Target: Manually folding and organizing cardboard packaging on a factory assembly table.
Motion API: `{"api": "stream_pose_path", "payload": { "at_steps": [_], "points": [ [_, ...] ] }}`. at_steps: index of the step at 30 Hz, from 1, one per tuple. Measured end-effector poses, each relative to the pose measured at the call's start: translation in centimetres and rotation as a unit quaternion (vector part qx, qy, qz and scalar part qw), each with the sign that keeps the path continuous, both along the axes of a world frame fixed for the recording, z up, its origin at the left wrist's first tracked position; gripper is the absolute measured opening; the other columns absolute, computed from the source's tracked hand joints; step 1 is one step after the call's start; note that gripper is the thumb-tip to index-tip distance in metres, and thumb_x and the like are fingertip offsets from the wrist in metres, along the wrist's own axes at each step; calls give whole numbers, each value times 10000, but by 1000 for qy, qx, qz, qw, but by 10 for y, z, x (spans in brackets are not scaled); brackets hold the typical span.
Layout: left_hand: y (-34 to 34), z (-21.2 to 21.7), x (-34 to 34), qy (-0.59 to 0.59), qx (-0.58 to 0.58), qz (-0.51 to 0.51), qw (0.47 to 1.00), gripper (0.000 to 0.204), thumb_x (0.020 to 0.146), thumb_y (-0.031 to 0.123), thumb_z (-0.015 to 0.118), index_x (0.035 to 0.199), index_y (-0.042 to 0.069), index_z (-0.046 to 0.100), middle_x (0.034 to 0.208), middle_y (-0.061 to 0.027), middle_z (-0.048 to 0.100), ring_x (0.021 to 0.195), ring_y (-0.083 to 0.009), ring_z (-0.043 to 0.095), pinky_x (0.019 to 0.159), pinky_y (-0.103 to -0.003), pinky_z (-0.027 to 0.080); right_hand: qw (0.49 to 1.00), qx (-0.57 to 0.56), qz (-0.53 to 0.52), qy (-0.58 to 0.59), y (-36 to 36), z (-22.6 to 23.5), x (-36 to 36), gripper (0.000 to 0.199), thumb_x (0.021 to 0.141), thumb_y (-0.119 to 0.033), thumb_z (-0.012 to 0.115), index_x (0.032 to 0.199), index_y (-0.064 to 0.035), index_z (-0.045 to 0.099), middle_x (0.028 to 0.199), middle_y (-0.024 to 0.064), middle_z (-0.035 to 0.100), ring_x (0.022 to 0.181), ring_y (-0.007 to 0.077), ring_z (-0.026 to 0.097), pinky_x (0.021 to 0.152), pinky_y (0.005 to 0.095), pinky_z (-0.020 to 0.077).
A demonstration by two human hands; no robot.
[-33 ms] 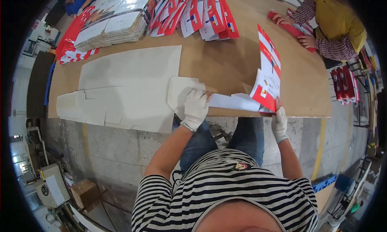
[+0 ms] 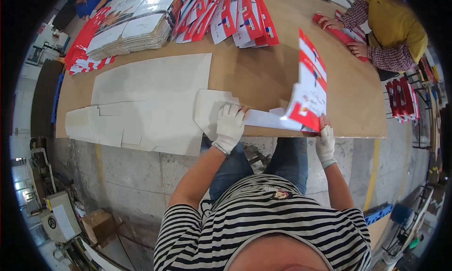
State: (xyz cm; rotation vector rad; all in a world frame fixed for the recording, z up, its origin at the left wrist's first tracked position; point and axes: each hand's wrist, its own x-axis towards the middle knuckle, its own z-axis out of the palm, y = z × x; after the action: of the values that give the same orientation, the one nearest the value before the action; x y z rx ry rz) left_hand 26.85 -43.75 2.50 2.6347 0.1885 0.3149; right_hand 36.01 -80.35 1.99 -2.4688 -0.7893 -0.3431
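Note:
My left hand (image 2: 230,126), in a white glove with bare fingertips, bears down on the pale strip of a part-folded printed cardboard piece (image 2: 311,87) at the table's front edge. Its fingers are bent and close together on the strip. At the other end, my right hand (image 2: 326,141), gloved alike, grips the piece's lower corner with its fingertips up along the edge. The red and white printed panel stands tilted above the table there. A grey flap (image 2: 209,108) reaches out to the left of my left hand. Flat grey cardboard sheets (image 2: 150,92) lie further left, partly over the front edge.
Across the brown table (image 2: 263,78) stand a thick stack of printed card (image 2: 136,31) and several folded red-and-white pieces (image 2: 247,21). A co-worker (image 2: 393,28) at the far right handles a red piece. Another person (image 2: 92,2) is at the far left. A rack (image 2: 402,99) holds red pieces.
The upright printed panel has swung slightly to the left, its lower left corner blurred. Both my hands stay nearly where they were.

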Motion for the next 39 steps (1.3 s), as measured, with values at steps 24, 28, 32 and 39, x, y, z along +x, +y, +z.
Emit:
{"api": "stream_pose_path", "payload": {
  "at_steps": [24, 28, 32, 39],
  "points": [
    [47, 20, -43, -130, -321, 85, 934, 962, 753, 60, 791, 1538, 51, 235, 1429, -154, 450, 1348, -291, 432, 1149, -495, 298, 965, -190, 182, 7, 79, 31, -25, 635, 828, -279, 659, 1426, -157, 485, 1502, 38, 457, 1409, 256, 387, 1171, 545, 207],
    [5, 5, -15, -238, -578, 158, 765, 984, 806, -27, 762, 1531, 31, 100, 1489, -111, 346, 1353, -231, 393, 1106, -370, 369, 967, -183, 177, 19, 76, 31, -24, 630, 824, -274, 662, 1420, -155, 495, 1500, 35, 461, 1418, 253, 376, 1180, 544, 194],
    [-10, -18, -1, -147, -513, 180, 826, 505, 924, 146, 691, 1358, 8, 474, 1236, -106, 608, 1110, -250, 608, 934, -397, 486, 963, -198, 183, 20, 77, 35, -25, 610, 843, -277, 639, 1422, -161, 490, 1497, 38, 462, 1415, 258, 377, 1177, 550, 200],
    [6, -20, 5, -147, -27, -114, 982, 743, 870, 243, 706, 1480, 12, 352, 1547, -212, 326, 1420, -368, 349, 1130, -492, 335, 945, -212, 236, -76, 77, 44, -6, 532, 899, -171, 482, 1431, -170, 465, 1468, 34, 486, 1381, 226, 427, 1145, 565, 263]
  ]
}}
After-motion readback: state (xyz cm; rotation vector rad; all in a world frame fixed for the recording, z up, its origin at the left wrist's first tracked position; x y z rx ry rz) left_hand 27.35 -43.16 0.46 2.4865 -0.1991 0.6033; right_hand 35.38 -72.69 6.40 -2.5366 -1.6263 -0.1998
